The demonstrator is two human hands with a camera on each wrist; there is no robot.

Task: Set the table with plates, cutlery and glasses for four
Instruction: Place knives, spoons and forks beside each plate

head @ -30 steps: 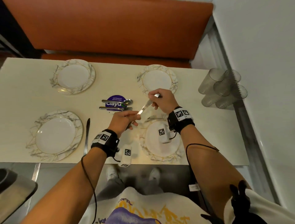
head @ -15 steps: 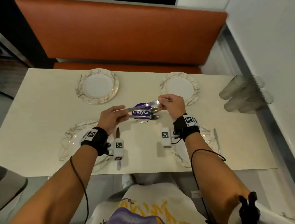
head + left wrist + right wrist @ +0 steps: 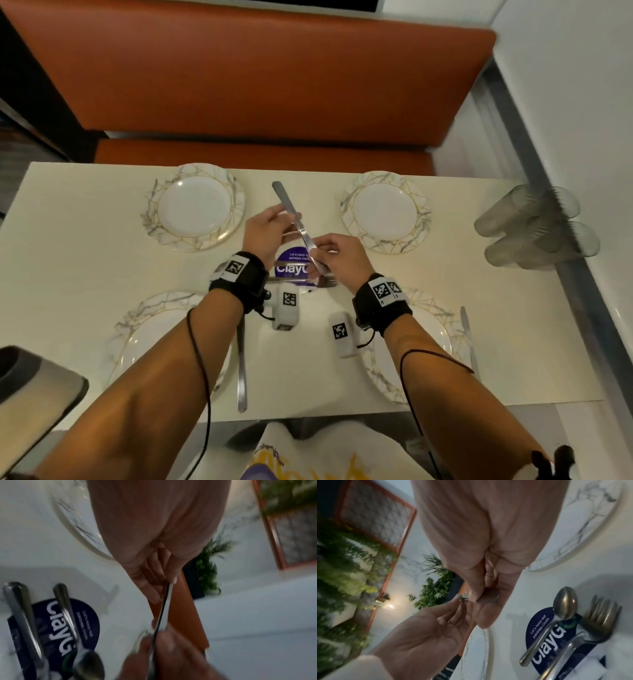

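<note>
Both hands hold one table knife (image 3: 291, 209) above the middle of the cream table (image 3: 68, 246), its free end pointing away between the two far plates. My left hand (image 3: 287, 222) pinches its middle and my right hand (image 3: 317, 251) pinches the near end. In the left wrist view the knife (image 3: 165, 605) runs edge-on between the fingers. Marbled plates sit far left (image 3: 197, 207), far right (image 3: 385, 210), near left (image 3: 144, 325) and near right (image 3: 435, 329). A second knife (image 3: 241, 363) lies beside the near left plate, a third knife (image 3: 467, 335) right of the near right plate.
A spoon (image 3: 563, 608) and a fork (image 3: 599, 620) lie on a purple round sticker (image 3: 291, 269) at the table's centre. Several clear glasses (image 3: 534, 229) lie stacked at the right edge by the wall. An orange bench (image 3: 260, 85) runs behind the table.
The knife has swung from lying crosswise between the hands to pointing away from me. Both hands moved forward, toward the gap between the far plates.
</note>
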